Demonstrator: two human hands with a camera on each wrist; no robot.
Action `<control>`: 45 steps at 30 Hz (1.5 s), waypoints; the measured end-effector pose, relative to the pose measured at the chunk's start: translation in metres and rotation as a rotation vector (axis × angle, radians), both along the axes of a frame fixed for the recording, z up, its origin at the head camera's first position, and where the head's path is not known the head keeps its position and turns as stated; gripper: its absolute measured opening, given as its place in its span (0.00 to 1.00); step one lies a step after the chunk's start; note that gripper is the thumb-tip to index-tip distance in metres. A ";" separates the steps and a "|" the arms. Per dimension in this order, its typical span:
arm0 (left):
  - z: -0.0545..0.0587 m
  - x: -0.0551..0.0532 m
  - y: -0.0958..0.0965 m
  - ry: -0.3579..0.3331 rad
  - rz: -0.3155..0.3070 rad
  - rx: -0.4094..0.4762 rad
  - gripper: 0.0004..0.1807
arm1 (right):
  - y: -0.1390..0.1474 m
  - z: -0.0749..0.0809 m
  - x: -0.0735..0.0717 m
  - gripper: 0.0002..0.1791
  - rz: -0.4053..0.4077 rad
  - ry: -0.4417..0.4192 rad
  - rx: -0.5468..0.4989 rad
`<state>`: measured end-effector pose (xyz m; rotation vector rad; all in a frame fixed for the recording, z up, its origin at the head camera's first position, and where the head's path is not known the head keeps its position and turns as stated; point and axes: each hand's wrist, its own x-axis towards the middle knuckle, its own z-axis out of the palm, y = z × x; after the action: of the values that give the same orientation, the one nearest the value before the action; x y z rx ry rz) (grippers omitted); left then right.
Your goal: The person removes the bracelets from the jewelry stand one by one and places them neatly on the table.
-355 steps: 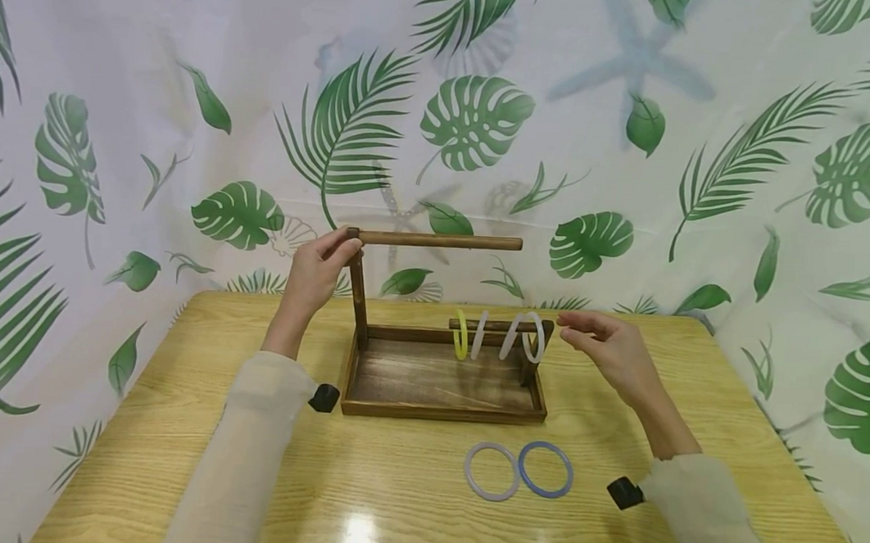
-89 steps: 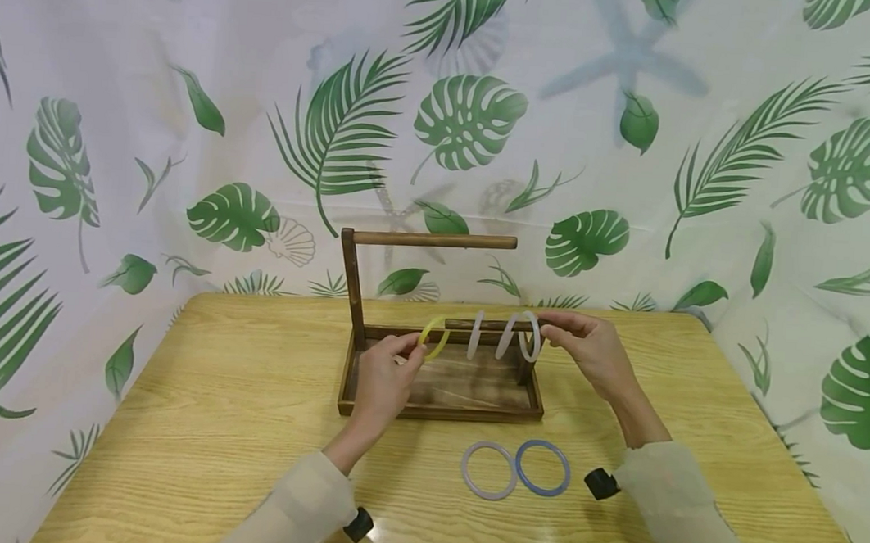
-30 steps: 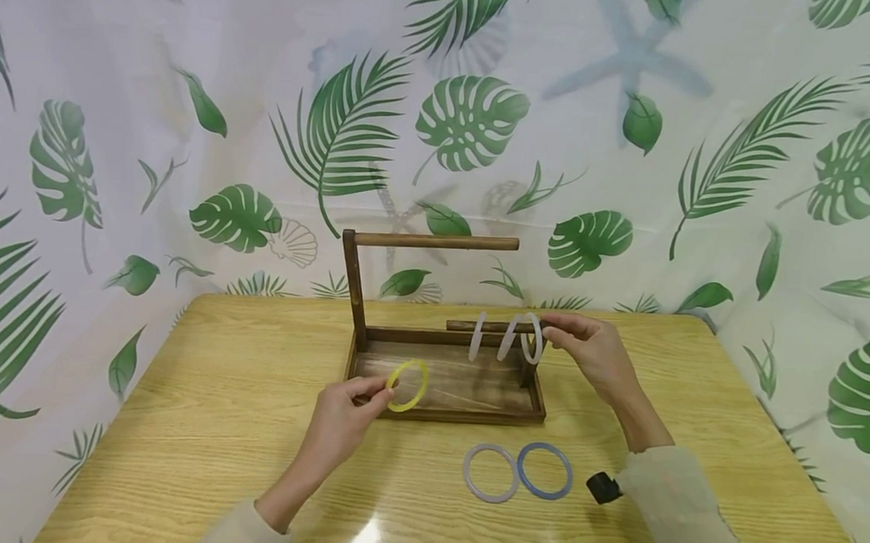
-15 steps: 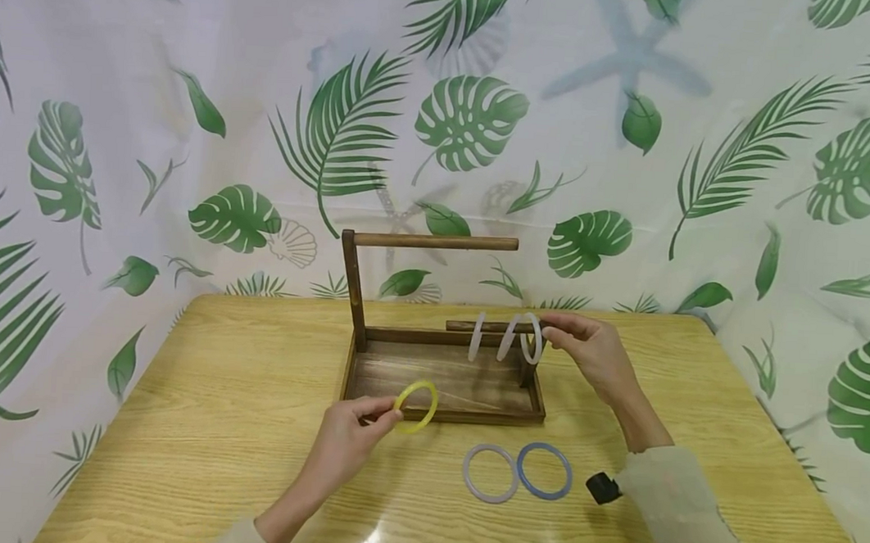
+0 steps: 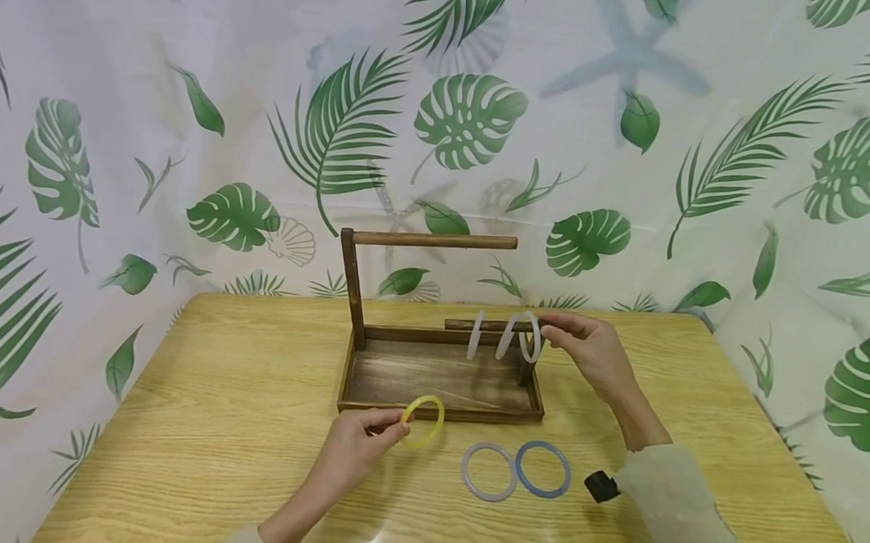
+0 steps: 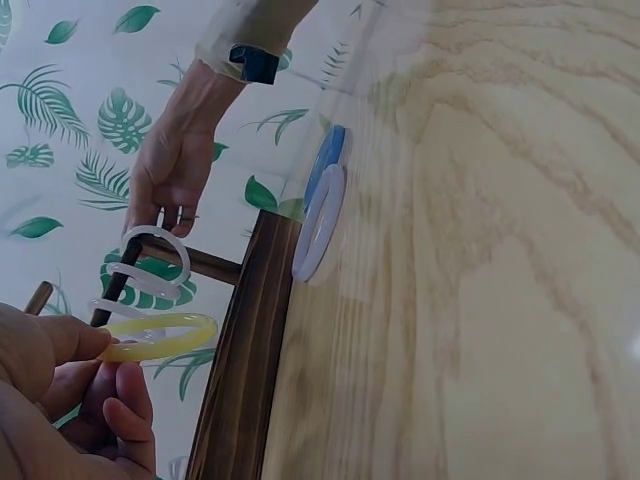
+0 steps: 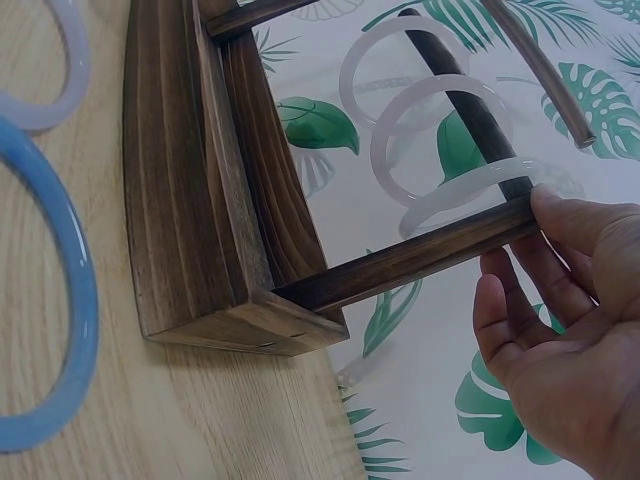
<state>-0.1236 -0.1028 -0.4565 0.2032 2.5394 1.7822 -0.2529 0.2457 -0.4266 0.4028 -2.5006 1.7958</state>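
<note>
My left hand (image 5: 355,452) pinches a yellow bangle (image 5: 441,423) between thumb and fingers, just before the front rim of a dark wooden bangle stand (image 5: 472,415). The bangle is tilted up and overlaps that rim in the head view. At the stand's right side, my right hand (image 5: 595,354) grips the top of the short post (image 7: 430,250), thumb on the corner and fingers behind. Three whitish translucent bangles (image 5: 474,337) hang on the lower bar (image 5: 458,325), one of them close to the right fingertips.
The stand's taller left post (image 5: 353,292) carries a bare upper bar (image 5: 437,240). On the wooden table (image 5: 213,424), in front of the stand, a pale lilac bangle (image 5: 465,470) and a blue bangle (image 5: 568,470) lie flat side by side. A leaf-patterned cloth (image 5: 483,192) hangs behind.
My left hand left the tall post, drew the yellow bangle off the lower bar's free end and brought it down toward the front. My right hand moved in to grip the short post.
</note>
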 end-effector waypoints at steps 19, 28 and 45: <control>-0.012 0.008 0.010 -0.053 -0.102 0.024 0.14 | 0.001 -0.004 -0.002 0.22 -0.013 0.019 0.019; -0.015 0.010 0.010 -0.091 -0.125 0.005 0.13 | 0.001 -0.004 -0.003 0.22 -0.012 0.021 0.016; -0.025 0.010 0.009 -0.106 -0.151 -0.015 0.12 | -0.001 0.002 0.002 0.21 -0.011 0.006 0.032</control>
<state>-0.1133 -0.0935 -0.4816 0.2839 2.3948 1.6723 -0.2510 0.2442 -0.4243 0.3943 -2.5257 1.7500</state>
